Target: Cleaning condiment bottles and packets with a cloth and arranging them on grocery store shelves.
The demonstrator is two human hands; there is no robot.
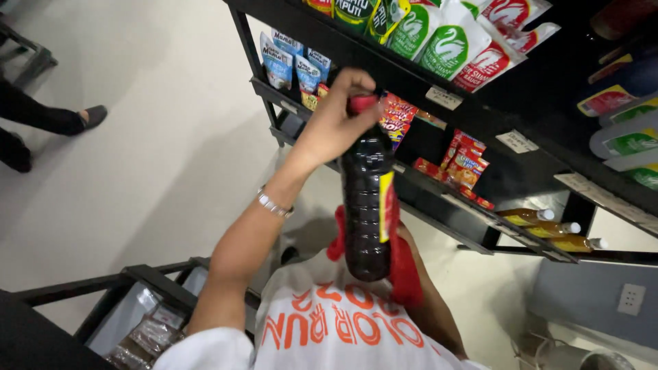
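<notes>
**Item 1, nearest: red cloth (404, 270).** It was bunched under and behind the base of the bottle, close to my chest. The right hand (408, 241) was mostly hidden in it. I judged it closed around the bottle's lower end, but the fingers were not visible.

**Item 2: dark bottle (367, 205).** Plastic, upright and tilted slightly away, with a yellow-and-red label strip on its right side. It was carried between both hands, clear of every shelf.

**Item 3: left hand (339, 116).** Above the right hand, fingers wrapped tight over the red cap (362, 104), with a metal bracelet (274, 204) at the wrist.

**Step in hand, as I judged it:** gripping the cap while the cloth steadied the base. Any next move called for a firm hold below and care to keep the bottle upright.

**Item 4: black crate frame (137, 281).** Down and left of the left elbow, holding wrapped packets.

**Item 5: black shelf rack (439, 199).** Its edges sat just beyond the cap and to the right. It was stocked with small red packets, amber bottles (548, 229) and green-and-white pouches (439, 41).

**Open room:** pale floor (171, 137) left of the left arm. Another person's shoes (89, 116) stood well apart at the far left.
</notes>
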